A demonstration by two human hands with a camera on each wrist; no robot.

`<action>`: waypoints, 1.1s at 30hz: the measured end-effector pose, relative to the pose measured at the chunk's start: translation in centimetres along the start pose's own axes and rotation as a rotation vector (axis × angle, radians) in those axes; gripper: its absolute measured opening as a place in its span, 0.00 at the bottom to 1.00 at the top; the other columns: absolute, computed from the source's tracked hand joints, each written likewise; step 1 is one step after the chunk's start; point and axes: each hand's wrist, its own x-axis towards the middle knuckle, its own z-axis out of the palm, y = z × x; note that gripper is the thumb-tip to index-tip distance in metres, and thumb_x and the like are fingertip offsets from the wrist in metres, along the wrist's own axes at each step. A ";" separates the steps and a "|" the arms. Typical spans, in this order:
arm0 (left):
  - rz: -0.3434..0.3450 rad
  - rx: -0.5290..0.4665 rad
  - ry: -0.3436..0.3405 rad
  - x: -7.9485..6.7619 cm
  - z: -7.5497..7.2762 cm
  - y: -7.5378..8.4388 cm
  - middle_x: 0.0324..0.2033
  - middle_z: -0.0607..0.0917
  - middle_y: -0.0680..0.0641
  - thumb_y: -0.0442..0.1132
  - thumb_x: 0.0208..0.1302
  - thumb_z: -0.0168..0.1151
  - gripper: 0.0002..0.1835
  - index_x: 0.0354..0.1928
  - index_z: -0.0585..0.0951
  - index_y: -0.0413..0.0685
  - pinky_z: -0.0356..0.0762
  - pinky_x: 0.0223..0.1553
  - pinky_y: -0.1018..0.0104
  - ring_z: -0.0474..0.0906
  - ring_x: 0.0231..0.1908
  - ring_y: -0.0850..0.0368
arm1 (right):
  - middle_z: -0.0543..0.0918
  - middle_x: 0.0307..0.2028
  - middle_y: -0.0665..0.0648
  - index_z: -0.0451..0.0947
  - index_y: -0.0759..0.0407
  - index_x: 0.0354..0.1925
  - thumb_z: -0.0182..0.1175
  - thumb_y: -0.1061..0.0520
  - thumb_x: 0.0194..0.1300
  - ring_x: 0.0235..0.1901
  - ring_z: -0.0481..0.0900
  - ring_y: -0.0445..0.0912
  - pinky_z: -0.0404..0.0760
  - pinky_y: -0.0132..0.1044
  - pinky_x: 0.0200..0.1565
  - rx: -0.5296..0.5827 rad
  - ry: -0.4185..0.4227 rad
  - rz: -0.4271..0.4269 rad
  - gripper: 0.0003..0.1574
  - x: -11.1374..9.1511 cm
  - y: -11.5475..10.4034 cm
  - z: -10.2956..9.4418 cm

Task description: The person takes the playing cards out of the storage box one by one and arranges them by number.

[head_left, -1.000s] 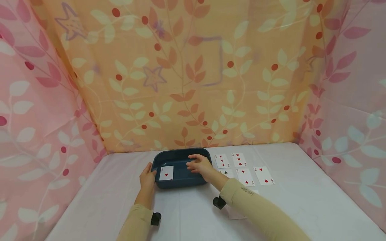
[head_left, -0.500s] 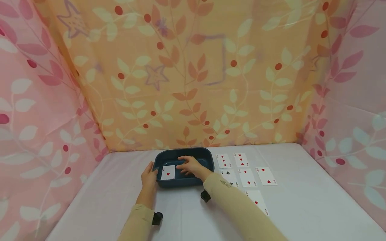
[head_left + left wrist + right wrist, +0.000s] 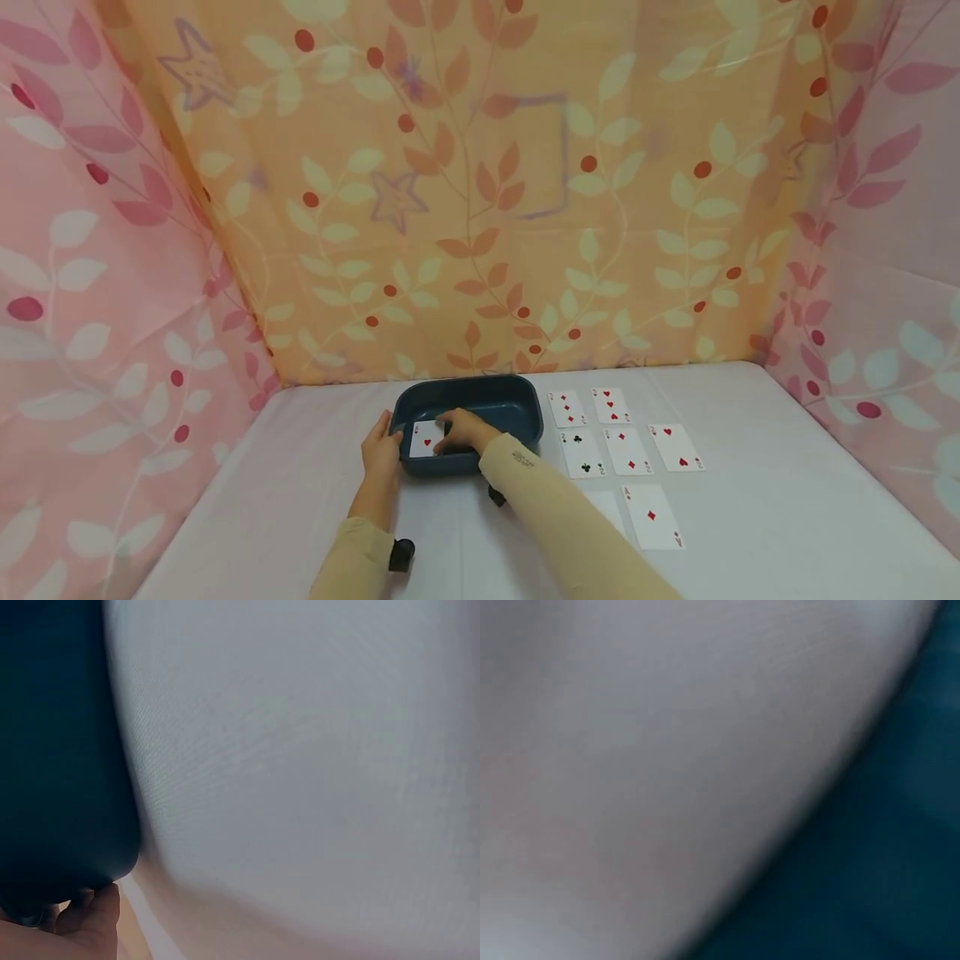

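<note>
A dark blue rectangular tub [image 3: 442, 466] sits towards the back of the white-covered table. My left hand [image 3: 381, 450] grips its left end, thumb over the rim and fingers outside; the left wrist view shows part of that hand [image 3: 86, 926] against the tub's wall. Inside, at the left, lies an ace of hearts playing card [image 3: 422, 430]. My right hand [image 3: 467, 431] reaches into the tub over the card's right edge, with thumb and fingers spread apart. In the right wrist view only a blurred pale surface and the tub's blue side [image 3: 877, 847] appear.
Right of the tub, several face-up cards lie in rows, among them a two of clubs [image 3: 582, 452], a two of hearts [image 3: 677, 448] and an ace of diamonds [image 3: 652, 517]. Another card [image 3: 606, 506] is partly under my right sleeve. A patterned curtain [image 3: 480, 208] stands behind.
My right hand has moved left and down inside the tub, from its right side to the ace of hearts. Cards formerly behind the right arm are uncovered. The left hand keeps its grip.
</note>
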 end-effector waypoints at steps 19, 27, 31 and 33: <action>0.018 -0.003 -0.023 0.1 -0.3 -0.3 0.73 0.53 0.37 0.22 0.71 0.41 0.30 0.74 0.53 0.36 0.48 0.70 0.55 0.47 0.73 0.45 | 0.82 0.48 0.54 0.78 0.54 0.54 0.80 0.51 0.44 0.42 0.76 0.48 0.75 0.44 0.51 -0.134 0.054 0.113 0.38 1.0 -1.2 0.8; 0.027 -0.051 -0.040 0.1 -0.4 -0.3 0.73 0.51 0.37 0.21 0.70 0.40 0.31 0.74 0.51 0.35 0.49 0.70 0.55 0.46 0.72 0.45 | 0.79 0.37 0.58 0.71 0.61 0.46 0.78 0.66 0.43 0.32 0.71 0.45 0.74 0.37 0.38 0.120 0.092 0.006 0.34 1.4 -1.2 0.8; -0.007 -0.055 -0.027 0.3 -0.2 -0.2 0.73 0.52 0.39 0.21 0.71 0.41 0.31 0.74 0.51 0.37 0.49 0.70 0.54 0.47 0.73 0.46 | 0.78 0.31 0.59 0.71 0.70 0.45 0.72 0.74 0.47 0.27 0.71 0.44 0.75 0.33 0.30 0.313 0.121 -0.058 0.27 1.7 -0.8 0.7; -0.011 -0.057 -0.024 0.4 -0.1 -0.2 0.73 0.53 0.38 0.21 0.70 0.41 0.31 0.74 0.52 0.37 0.50 0.70 0.55 0.48 0.72 0.46 | 0.78 0.28 0.58 0.72 0.73 0.47 0.70 0.74 0.51 0.25 0.73 0.43 0.76 0.32 0.27 0.392 0.136 -0.064 0.25 1.7 -0.7 0.5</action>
